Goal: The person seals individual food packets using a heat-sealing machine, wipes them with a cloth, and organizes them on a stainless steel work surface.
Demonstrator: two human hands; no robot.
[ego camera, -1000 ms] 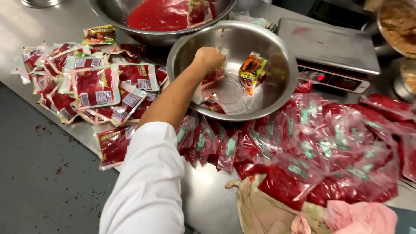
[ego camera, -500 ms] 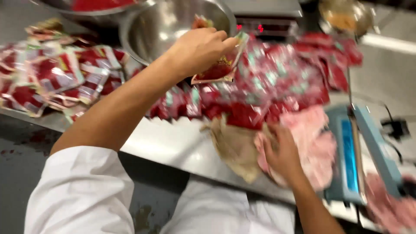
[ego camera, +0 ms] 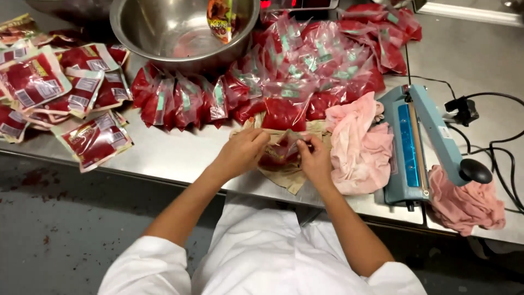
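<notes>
My left hand (ego camera: pixel 244 151) and my right hand (ego camera: pixel 314 155) both grip a small clear pouch of red sauce (ego camera: pixel 279 150) over a brown paper sheet (ego camera: pixel 289 177) near the table's front edge. The fingers of both hands pinch the pouch's upper part; its lower part is hidden by my left hand. A heap of filled red pouches (ego camera: pixel 305 65) lies just behind my hands. A steel bowl (ego camera: pixel 164 33) with one printed pouch (ego camera: pixel 219 19) inside stands at the back left.
A blue heat sealer (ego camera: pixel 417 142) sits right of my hands, its cables trailing right. Pink cloths (ego camera: pixel 357 145) lie beside it and under its handle end. Printed sauce packets (ego camera: pixel 65 93) are spread on the steel table's left. The dark floor is below.
My left hand came down from the bowl with a pouch to the brown paper. My right hand left the pink cloth and joined it on the pouch.
</notes>
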